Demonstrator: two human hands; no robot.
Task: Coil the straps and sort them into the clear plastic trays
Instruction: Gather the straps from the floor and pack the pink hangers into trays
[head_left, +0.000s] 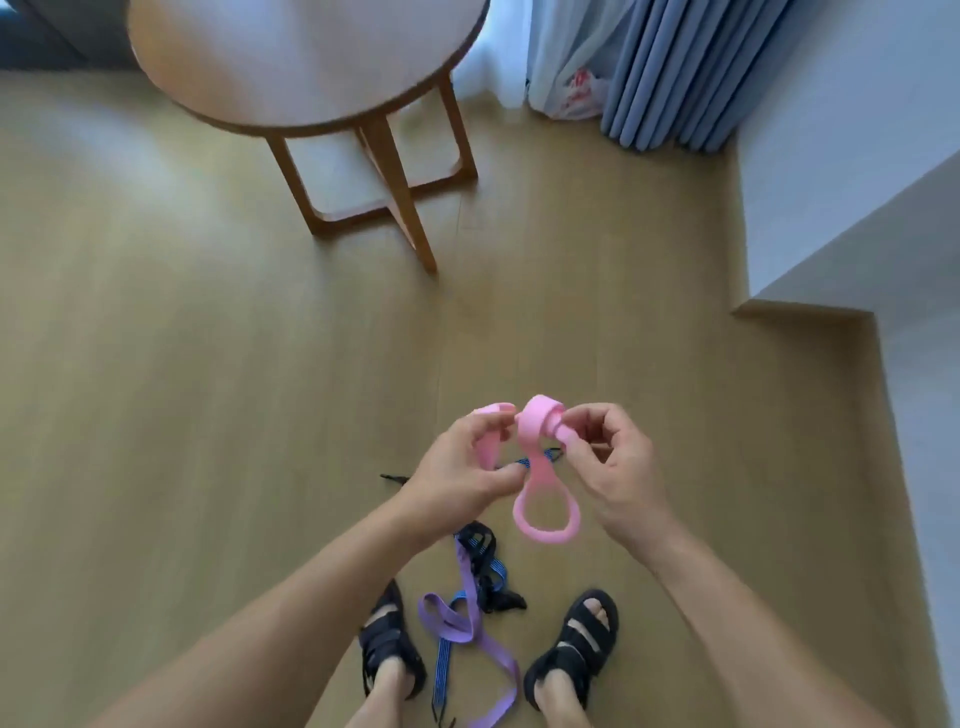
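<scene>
Left hand (457, 475) and right hand (621, 465) each pinch the partly coiled pink strap (536, 430).

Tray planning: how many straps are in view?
3: pink strap held by left hand and right hand; purple strap on the floor; blue-black strap tangled with it. Others may hide underneath.

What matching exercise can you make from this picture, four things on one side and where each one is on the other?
Things
1. pink strap
2. purple strap
3. round table
4. blue curtain

Places
A. lying on the floor between the sandals
B. pinched between the left hand and the right hand
C. hanging at the top right
D. standing at the top of the view, left of centre

Pairs: 1-B, 2-A, 3-D, 4-C
</scene>
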